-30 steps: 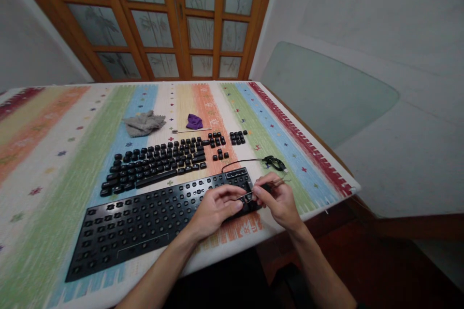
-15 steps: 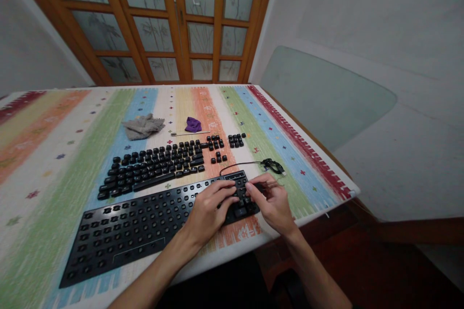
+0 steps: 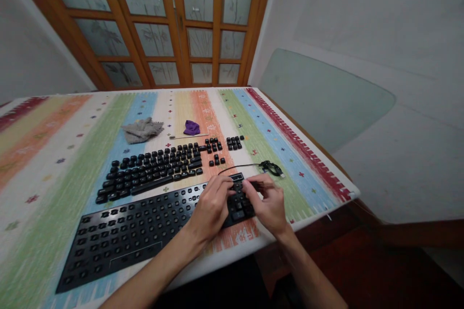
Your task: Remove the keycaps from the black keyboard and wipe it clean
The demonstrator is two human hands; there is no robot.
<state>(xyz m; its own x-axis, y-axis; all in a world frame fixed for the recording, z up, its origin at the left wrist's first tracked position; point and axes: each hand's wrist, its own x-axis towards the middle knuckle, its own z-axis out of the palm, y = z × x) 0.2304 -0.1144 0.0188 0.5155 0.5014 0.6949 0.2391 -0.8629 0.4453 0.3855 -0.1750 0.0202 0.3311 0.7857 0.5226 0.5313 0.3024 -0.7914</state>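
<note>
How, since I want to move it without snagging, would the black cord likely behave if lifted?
The cord will probably bend easily, as it looks thin and curved. Bunched at one end, it may lift as a clump there. Pulling far might tug the keyboard, since the other end reaches its back edge.

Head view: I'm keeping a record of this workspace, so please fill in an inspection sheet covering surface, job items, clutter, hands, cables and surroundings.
Surface: striped, multicoloured tablecloth.
Job items: black keyboard, mostly uncapped; loose keycaps laid out beyond it.
Clutter: crumpled grey cloth, purple cloth and a thin stick, all beyond the keycaps.
Hands: left hand and right hand at the keyboard's right end, fingers bent; grip contents unclear.
Cables: black cable, bundled right of the loose keycaps.
Surroundings: wood-framed glass doors ahead; pale wall at right.
</note>
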